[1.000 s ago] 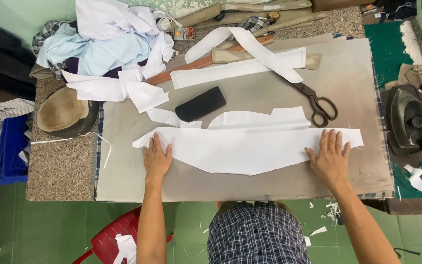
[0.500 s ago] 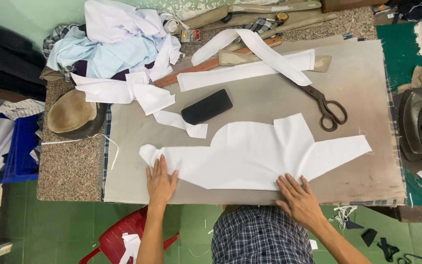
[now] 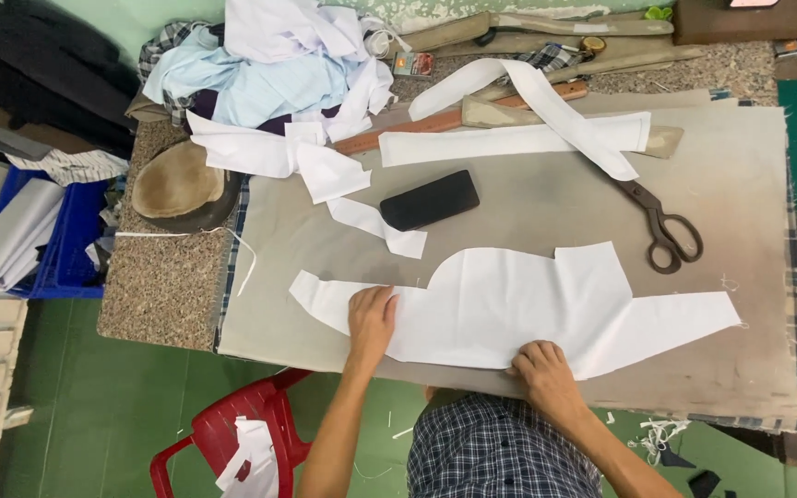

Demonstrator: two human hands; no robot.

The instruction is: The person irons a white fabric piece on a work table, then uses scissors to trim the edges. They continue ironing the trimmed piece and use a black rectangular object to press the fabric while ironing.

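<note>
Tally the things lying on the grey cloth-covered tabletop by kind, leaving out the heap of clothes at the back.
White fabric pieces: 5
Scissors: 1
Black case: 1
Wooden ruler: 1
Total: 8

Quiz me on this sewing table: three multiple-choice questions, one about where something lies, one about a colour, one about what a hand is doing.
1. Where do the scissors lie?
A. right of the black case
B. on the stool
C. under the hat

2. What colour is the plastic stool?
A. blue
B. red
C. yellow

3. How is the left hand placed?
A. lifted in the air
B. gripping the scissors
C. pressed on the white fabric piece

Answers: 1 A, they lie on the grey cloth to its right. 2 B, it shows red below the table edge. 3 C, palm down on the fabric.
</note>
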